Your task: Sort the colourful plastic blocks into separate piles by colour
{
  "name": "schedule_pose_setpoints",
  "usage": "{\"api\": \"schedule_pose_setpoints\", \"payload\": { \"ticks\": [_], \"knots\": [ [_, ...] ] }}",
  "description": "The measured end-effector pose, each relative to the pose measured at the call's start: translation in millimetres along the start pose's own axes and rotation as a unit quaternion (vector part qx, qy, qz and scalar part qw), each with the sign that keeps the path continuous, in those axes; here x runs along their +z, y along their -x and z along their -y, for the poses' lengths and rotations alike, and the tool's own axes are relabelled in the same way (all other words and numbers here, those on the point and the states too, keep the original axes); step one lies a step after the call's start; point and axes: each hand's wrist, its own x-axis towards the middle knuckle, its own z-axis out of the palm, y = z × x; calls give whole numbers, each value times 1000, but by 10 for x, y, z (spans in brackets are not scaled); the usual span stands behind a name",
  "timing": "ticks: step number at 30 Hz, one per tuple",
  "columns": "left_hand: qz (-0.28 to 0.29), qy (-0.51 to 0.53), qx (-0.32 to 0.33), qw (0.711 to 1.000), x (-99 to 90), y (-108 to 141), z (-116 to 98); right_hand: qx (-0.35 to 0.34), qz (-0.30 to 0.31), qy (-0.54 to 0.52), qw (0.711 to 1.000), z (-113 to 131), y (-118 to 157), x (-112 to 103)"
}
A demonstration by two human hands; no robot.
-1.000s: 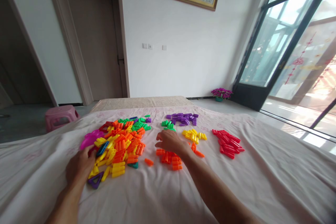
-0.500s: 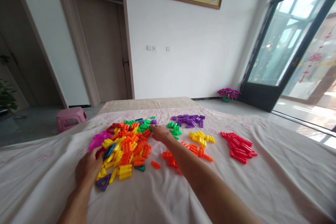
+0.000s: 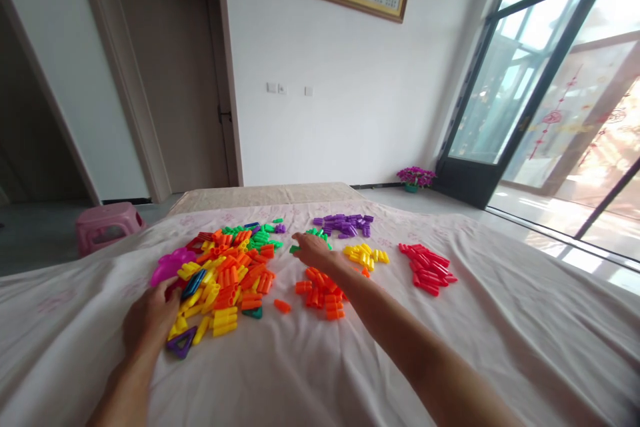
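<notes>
My right hand (image 3: 314, 251) is hovering just below centre frame by a green plastic block (image 3: 294, 249); left hand (image 3: 153, 313) is resting at the mixed block pile (image 3: 229, 276), lower left. Can't tell if either's gripping.

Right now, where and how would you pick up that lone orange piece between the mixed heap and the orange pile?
I'd take the lone orange piece across its middle, coming from above and squeezing its two long sides. It lies on the cloth, longer than wide, apart from the mixed heap and the orange pile, so both sides look reachable.
</notes>
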Motion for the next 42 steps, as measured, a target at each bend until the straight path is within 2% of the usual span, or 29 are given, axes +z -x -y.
{"api": "schedule_pose_setpoints", "payload": {
  "ticks": [5,8,11,19,23,27,31,34,37,40,42],
  "knots": [
    [-10,2,10,1000,31,-14,28,85,-63,-20,994,-436,38,-186],
    [-9,-3,8,1000,36,-25,38,99,-95,-39,990,-469,11,-155],
    [-15,-8,4,1000,28,-20,27,47,-81,-62,994,-291,-40,-24],
    [3,3,-6,1000,-1,6,-5,-61,-17,-80,995,418,-265,285],
    [8,-3,-14,1000,-7,3,-5,-55,-12,-42,998,611,-293,333],
    [-6,-5,-4,1000,-13,10,-11,-33,-14,-24,999,663,-234,296],
    [0,-12,-9,1000,-34,21,-27,-38,-23,-44,998,504,-69,89],
    [7,-9,-5,1000,-43,22,-24,-24,-43,-70,996,226,164,-148],
    [5,-5,1,1000,-36,18,-11,-3,-35,-72,997,-126,441,-340],
    [-1,-10,1,1000,-28,18,-7,7,-9,-52,999,-412,649,-387],
    [-6,-12,4,1000,-33,24,-14,-4,-2,-57,998,-491,715,-327]
  ]
}}
